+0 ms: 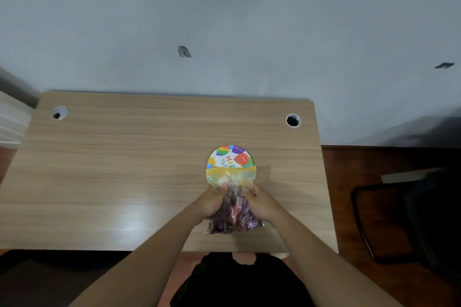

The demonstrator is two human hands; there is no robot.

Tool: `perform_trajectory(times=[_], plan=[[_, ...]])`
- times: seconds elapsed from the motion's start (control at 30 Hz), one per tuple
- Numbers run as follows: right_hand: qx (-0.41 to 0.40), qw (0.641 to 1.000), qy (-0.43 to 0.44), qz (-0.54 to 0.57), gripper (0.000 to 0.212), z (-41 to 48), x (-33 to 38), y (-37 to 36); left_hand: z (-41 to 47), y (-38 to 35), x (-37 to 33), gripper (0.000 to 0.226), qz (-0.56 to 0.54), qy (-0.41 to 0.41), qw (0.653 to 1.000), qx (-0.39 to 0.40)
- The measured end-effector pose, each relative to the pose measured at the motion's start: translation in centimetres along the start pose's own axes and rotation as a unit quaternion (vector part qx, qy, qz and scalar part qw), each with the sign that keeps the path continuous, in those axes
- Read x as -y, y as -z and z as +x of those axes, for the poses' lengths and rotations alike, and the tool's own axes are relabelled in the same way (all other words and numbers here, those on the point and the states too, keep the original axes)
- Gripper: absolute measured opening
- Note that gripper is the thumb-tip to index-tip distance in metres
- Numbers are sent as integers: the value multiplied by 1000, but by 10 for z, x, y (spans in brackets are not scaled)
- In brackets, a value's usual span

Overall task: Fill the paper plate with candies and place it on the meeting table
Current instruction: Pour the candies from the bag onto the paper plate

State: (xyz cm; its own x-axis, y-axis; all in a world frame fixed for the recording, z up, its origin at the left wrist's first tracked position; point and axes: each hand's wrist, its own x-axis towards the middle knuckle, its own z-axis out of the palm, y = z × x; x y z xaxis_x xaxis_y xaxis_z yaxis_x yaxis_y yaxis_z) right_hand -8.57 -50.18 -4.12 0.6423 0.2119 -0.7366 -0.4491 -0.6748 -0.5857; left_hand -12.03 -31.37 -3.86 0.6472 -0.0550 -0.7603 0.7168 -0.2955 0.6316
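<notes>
A round paper plate (230, 157) printed with coloured balloons and "Happy Birthday" lies on the wooden table (124, 169). A clear plastic bag of candies (233, 217) with a yellow top strip lies in front of it, its top end overlapping the plate's near half. My left hand (213, 200) grips the bag's left side and my right hand (259, 200) grips its right side, both just below the yellow strip. Purple and red candies show through the bag. The plate's near half is hidden by the bag.
The table has a cable hole at the back left (59, 112) and another at the back right (292, 120). A pale wall rises behind the table. A dark chair (399, 219) stands on the red-brown floor to the right.
</notes>
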Motion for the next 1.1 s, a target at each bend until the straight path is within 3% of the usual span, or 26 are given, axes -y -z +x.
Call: perform_trajectory(times=[0.2,0.3,0.57,0.7,0.83,0.93,1.1], plan=[[-7,1000,8,3,31,-7,-3,-1,-3,-2,0,38,-17,19,1000,7],[-16,1000,6,5,18,-9,-4,-3,-3,-2,4,53,-1,14,1000,7],[-9,1000,17,4,29,-6,-7,-8,-11,1,-3,52,5,48,999,-4],[-1,1000,14,2,30,-4,-7,-9,-5,5,3,64,28,74,997,-7],[4,1000,11,4,32,-6,-5,-10,-5,9,2,58,39,88,995,-10],[1,1000,9,4,31,-8,-5,-11,-1,9,6,78,36,92,995,-7],[-6,1000,18,8,23,-11,-5,-12,6,9,15,84,30,100,994,-7]])
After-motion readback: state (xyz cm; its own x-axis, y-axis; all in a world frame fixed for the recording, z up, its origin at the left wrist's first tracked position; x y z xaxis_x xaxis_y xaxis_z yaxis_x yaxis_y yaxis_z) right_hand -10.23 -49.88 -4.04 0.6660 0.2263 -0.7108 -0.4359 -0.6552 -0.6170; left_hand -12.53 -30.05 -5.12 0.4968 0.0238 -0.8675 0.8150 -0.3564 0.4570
